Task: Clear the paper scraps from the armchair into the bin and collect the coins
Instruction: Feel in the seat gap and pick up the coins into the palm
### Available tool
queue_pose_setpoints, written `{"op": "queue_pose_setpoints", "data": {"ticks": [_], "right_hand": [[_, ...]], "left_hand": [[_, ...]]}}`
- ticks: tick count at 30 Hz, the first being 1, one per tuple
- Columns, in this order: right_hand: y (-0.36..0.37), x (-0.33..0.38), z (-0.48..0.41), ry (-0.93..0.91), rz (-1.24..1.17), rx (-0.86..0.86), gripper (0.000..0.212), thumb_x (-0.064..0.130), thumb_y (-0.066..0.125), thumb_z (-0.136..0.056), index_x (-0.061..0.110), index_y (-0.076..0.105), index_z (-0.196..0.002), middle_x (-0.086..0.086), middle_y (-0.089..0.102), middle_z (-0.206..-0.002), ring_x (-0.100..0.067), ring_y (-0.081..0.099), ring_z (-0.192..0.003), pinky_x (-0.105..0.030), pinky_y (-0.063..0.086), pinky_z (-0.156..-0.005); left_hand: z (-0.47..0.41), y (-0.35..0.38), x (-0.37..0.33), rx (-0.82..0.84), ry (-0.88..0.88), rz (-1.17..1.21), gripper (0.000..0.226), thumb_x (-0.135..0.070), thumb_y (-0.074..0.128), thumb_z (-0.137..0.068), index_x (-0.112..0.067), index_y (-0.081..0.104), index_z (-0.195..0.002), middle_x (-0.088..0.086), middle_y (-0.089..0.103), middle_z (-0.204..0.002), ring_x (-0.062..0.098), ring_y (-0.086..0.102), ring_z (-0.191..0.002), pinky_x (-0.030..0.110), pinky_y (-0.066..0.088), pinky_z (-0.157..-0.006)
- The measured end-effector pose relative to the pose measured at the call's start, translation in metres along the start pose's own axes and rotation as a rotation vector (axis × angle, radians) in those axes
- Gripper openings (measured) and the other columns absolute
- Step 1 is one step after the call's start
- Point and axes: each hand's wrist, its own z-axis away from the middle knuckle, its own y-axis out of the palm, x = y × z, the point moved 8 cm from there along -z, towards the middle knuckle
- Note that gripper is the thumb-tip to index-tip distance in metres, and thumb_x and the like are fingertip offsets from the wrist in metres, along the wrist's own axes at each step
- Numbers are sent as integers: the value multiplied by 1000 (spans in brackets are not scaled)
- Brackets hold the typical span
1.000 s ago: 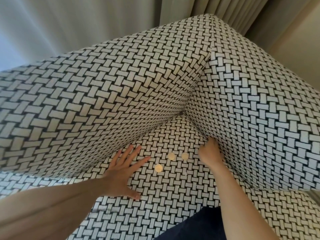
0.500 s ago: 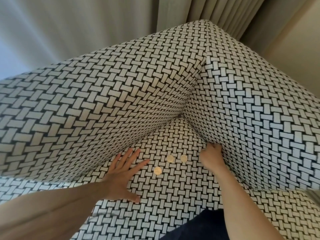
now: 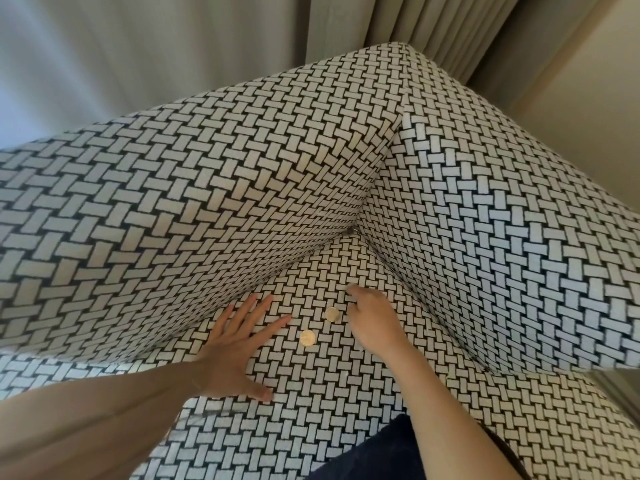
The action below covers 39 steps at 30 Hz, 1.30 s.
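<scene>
Black-and-white basket-weave fabric armchair, seat cushion in view. Left hand lies flat on the seat at left, fingers straight and spread, holding nothing. Two round gold-coloured metal coins sit flat on the seat between the hands: far coin just left of the right hand, near coin just right of the left fingertips. Right hand has its back upward with fingers curled under; cannot tell whether it holds anything.
</scene>
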Motion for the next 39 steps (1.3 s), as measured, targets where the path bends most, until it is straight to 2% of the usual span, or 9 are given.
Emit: {"op": "queue_pose_setpoints", "data": {"ticks": [4,7,9,11,13,16,24,33,39], "right_hand": [[10,14,0,-35,-77,-6,37,13,37,-95,15,60,-124,-6,68,-111,-17,57,-78,-34,53,-84],[1,3,-4,-2,-204,-77,27,11,42,-97,14,66,-110,7,68,-87,-9,56,-58,-10,44,-54],[-16,-12,-11,24,-180,-230,26,10,45,-96,14,65,-112,3,64,-108,-7,59,-80,-8,44,-70],[-27,-29,-19,89,-99,-334,32,10,46,-93,13,59,-122,-6,58,-126,-19,52,-114,-31,44,-98],[-28,-47,-28,190,-32,-336,42,16,46,-92,11,49,-134,-10,50,-136,-26,41,-127,-47,36,-105],[-25,-64,-33,293,-2,-278,53,25,42,-94,11,32,-144,-10,35,-148,-29,29,-137,-50,25,-112],[-15,-71,-46,389,-22,-242,48,25,39,-95,0,37,-136,-18,42,-140,-34,37,-130,-48,28,-110],[-13,-80,-49,401,62,-78,62,44,26,-100,9,16,-149,-15,15,-155,-34,12,-142,-46,10,-115],[-12,-80,-50,398,22,-130,60,46,27,-98,12,25,-147,-15,19,-152,-34,15,-138,-46,12,-114]], "left_hand": [[1,0,0,-3,-1,5,121,-73,62,-63,-53,-38,-126,-12,-58,-130,10,-54,-119,29,-46,-85],[0,0,0,-7,-5,5,121,-73,63,-62,-54,-39,-125,-12,-57,-131,10,-54,-120,30,-45,-87],[-1,1,1,-8,-6,8,121,-74,62,-62,-55,-39,-125,-12,-57,-132,11,-53,-121,31,-44,-88],[-1,1,1,-7,-6,1,122,-74,62,-61,-55,-40,-124,-12,-57,-132,11,-53,-121,31,-44,-88],[-1,1,1,-5,-11,-1,122,-75,62,-61,-55,-41,-123,-12,-57,-132,11,-53,-121,31,-44,-87],[-2,0,1,-5,-12,-5,122,-74,63,-61,-56,-42,-121,-13,-57,-131,10,-54,-120,29,-46,-84],[-4,2,2,4,-25,-13,123,-75,62,-60,-57,-45,-118,-13,-58,-130,11,-54,-120,30,-45,-85],[-4,3,2,8,-21,-15,123,-77,61,-59,-56,-44,-120,-13,-58,-130,11,-54,-120,31,-43,-88],[-3,3,2,2,-20,-2,123,-76,62,-60,-57,-43,-120,-14,-58,-130,11,-53,-121,31,-41,-90]]}}
